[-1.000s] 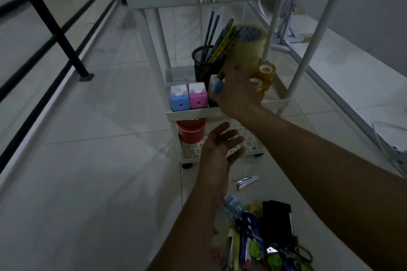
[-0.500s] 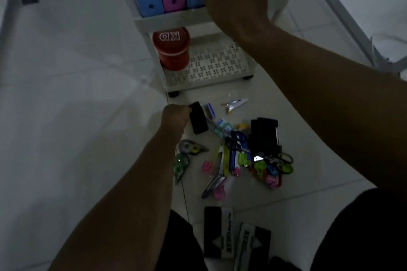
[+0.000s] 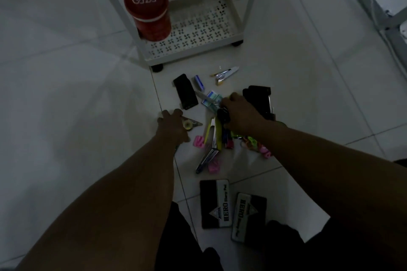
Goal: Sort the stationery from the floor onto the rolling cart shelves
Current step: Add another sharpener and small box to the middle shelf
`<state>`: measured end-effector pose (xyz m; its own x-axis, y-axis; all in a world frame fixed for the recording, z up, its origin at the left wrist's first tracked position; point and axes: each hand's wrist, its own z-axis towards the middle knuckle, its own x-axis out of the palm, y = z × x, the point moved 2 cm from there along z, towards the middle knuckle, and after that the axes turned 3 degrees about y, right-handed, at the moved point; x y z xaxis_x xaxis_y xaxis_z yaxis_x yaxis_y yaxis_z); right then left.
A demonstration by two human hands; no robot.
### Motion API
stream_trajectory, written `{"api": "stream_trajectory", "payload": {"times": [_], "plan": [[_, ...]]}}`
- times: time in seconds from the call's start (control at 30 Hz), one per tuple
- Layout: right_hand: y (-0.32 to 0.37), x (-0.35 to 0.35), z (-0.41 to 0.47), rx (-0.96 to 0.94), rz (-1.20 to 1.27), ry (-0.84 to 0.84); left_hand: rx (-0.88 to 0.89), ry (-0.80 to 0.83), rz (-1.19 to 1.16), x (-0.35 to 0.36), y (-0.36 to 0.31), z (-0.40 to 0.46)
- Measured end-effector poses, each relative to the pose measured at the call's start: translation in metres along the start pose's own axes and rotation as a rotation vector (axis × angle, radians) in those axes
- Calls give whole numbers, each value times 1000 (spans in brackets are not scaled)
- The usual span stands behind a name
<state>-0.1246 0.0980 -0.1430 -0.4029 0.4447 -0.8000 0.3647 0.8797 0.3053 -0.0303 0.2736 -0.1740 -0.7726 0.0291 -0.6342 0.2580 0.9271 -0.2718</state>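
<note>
This looks like a room in a home or a small office, and the light is dim. The floor (image 3: pixel 66 94) is made of big shiny white tiles. A white rolling cart (image 3: pixel 239 38) on little black wheels stands on it, with a red tub (image 3: pixel 147 11) on its bottom shelf. School and desk things lie in a heap (image 3: pixel 211 138) on the tiles. White metal legs (image 3: pixel 374 6) of some furniture show at the right.

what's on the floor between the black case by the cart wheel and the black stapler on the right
In the head view, between the black case and the stapler lie a small blue tube and a light blue-and-white packet.
</note>
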Motion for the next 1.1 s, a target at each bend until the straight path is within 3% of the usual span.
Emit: {"api": "stream_trajectory", "payload": {"times": [0.1, 0.2, 0.37, 0.47, 0.57, 0.7, 0.8, 0.93, 1.1], "plan": [[-9, 9, 1, -53, -133, -3, 147, -89, 8, 5, 2, 1], [-9, 9, 7, -49, -123, -92, 257, -66, -8, 9, 0, 3], [-1, -1, 32, 55, -5, -272, 197, -37, -120, 14, -5, 12], [2, -5, 52, -33, -20, -128, 178, -3, -153, 19, -5, 17], [6, -2, 70, -123, -207, 77, 124, 18, -203, 21, -5, 18], [9, 0, 80, -100, -355, 190, 117, 24, -350, 18, -8, 18], [10, 0, 83, -107, -277, 216, 165, 54, -412, 18, -13, 17], [12, -5, 81, -141, -224, 232, 82, 12, -253, 7, -20, 15], [1, -30, 81, -41, 151, 80, -105, -271, -400, -8, -15, 18]]}}
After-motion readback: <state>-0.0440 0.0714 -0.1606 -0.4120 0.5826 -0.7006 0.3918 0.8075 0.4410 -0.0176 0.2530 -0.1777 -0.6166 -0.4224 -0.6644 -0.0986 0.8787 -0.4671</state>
